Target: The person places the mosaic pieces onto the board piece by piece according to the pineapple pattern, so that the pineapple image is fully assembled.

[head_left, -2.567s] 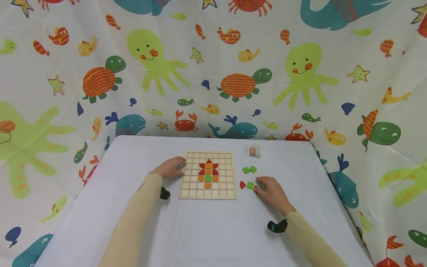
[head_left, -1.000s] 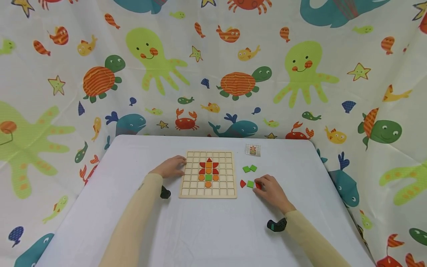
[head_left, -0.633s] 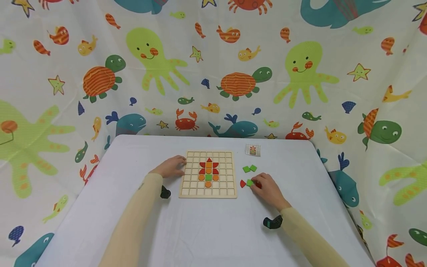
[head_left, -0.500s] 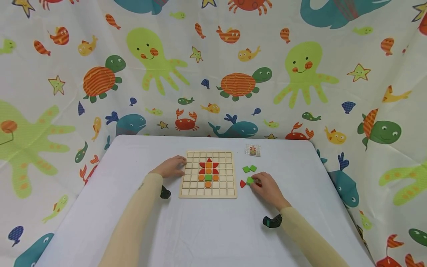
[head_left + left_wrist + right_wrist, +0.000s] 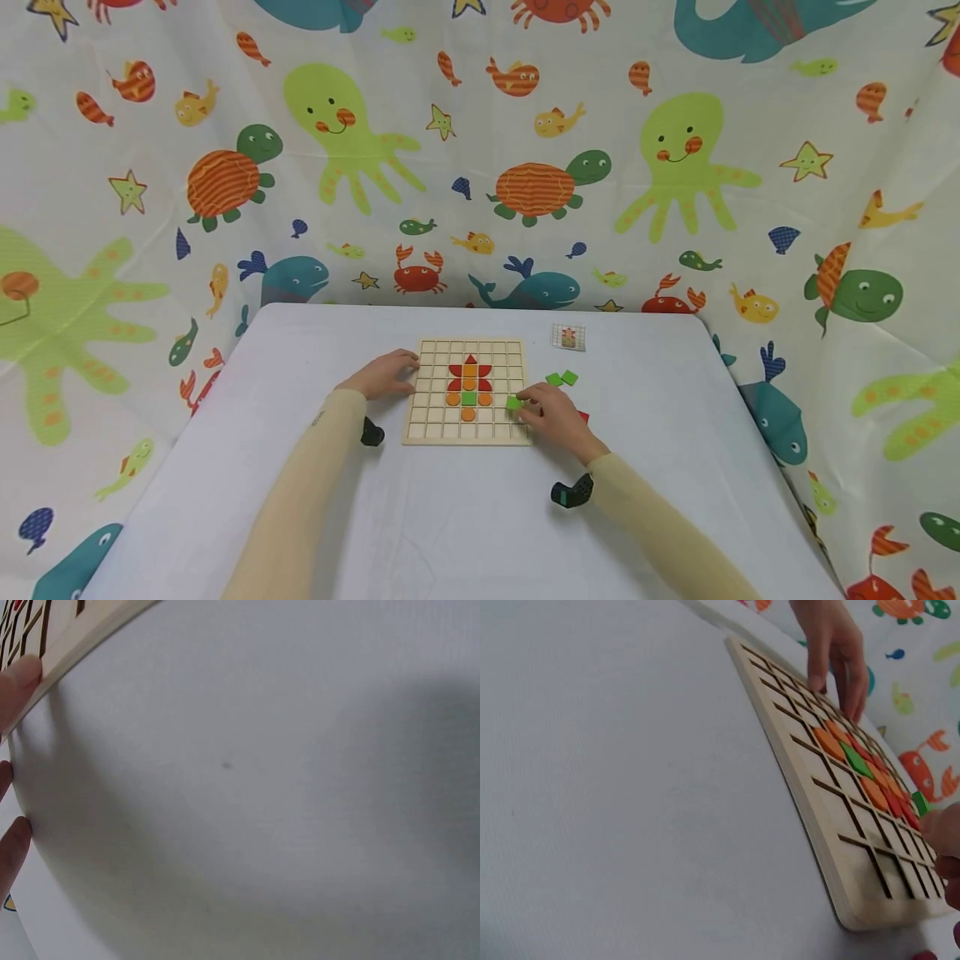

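Note:
My right hand [image 5: 555,417] pinches a green square tile [image 5: 513,402] between thumb and fingertips, over the right side of the wooden grid board [image 5: 435,429]. In the right wrist view that tile [image 5: 920,802] shows just past my fingertips. My left hand [image 5: 382,377] rests at the board's left edge. Its thumb lies on the rim [image 5: 82,652], while other fingertips touch the tablecloth beside it. A figure of red, orange and green pieces sits in the grid, with a green square [image 5: 468,399] near its middle.
Two loose green tiles [image 5: 570,378] lie right of the board. A red piece [image 5: 584,416] shows partly behind my right hand. Farther back lies a small pattern card [image 5: 568,337]. A sea-animal curtain [image 5: 450,125] hangs behind the white table [image 5: 450,517].
My right hand has taken the green square tile from among the loose pieces and carried it left over the board. My left hand has stayed at the board's edge.

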Motion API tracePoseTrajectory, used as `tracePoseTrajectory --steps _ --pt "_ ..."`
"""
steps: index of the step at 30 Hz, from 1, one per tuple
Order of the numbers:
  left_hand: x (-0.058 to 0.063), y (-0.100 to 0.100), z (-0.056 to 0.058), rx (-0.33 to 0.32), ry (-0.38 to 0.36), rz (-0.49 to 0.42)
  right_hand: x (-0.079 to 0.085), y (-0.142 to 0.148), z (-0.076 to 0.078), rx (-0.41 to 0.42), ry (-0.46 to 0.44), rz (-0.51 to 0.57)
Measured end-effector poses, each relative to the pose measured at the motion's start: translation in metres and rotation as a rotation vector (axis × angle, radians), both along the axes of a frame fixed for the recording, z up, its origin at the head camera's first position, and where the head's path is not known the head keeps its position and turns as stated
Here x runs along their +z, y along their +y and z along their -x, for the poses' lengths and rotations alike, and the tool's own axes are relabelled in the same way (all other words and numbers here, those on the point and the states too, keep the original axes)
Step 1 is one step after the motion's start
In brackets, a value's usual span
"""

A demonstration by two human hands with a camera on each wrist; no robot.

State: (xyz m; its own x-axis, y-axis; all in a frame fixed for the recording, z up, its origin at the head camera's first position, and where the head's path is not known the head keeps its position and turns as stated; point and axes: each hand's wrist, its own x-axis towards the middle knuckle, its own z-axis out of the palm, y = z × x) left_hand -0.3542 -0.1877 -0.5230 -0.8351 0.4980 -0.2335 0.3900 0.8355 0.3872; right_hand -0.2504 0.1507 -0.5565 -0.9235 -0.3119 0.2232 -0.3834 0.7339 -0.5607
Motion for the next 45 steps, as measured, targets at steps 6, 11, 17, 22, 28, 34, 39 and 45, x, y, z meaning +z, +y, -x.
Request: tracePoseTrajectory --steps 6,11,17,22,28,34,39,45 --pt "0.0 0.001 0.0 -0.005 0.01 0.006 -0.005 -0.028 0.002 0.076 0.029 -0.063" --pt "-0.002 0.001 0.0 -0.004 0.012 0.019 -0.007 -0.04 0.001 0.082 0.013 -0.092" --pt "-0.003 0.0 0.001 -0.017 0.022 0.02 -0.009 -0.044 0.001 0.096 0.026 -0.063" --pt "-0.005 -0.001 0.003 -0.027 0.026 0.02 -0.011 -0.046 0.002 0.091 0.05 -0.1" --pt "-0.006 -0.003 0.004 -0.039 0.03 0.007 -0.011 -0.049 0.002 0.084 0.073 -0.096" --pt "-0.007 -0.003 0.006 -0.036 0.025 0.012 -0.009 -0.044 0.002 0.022 0.019 -0.045" --pt "-0.007 -0.003 0.005 -0.024 0.014 0.01 0.0 -0.023 0.009 -0.089 -0.079 0.052" --pt "-0.006 -0.003 0.004 -0.029 0.019 0.015 0.007 0.028 0.028 -0.249 -0.139 0.083"
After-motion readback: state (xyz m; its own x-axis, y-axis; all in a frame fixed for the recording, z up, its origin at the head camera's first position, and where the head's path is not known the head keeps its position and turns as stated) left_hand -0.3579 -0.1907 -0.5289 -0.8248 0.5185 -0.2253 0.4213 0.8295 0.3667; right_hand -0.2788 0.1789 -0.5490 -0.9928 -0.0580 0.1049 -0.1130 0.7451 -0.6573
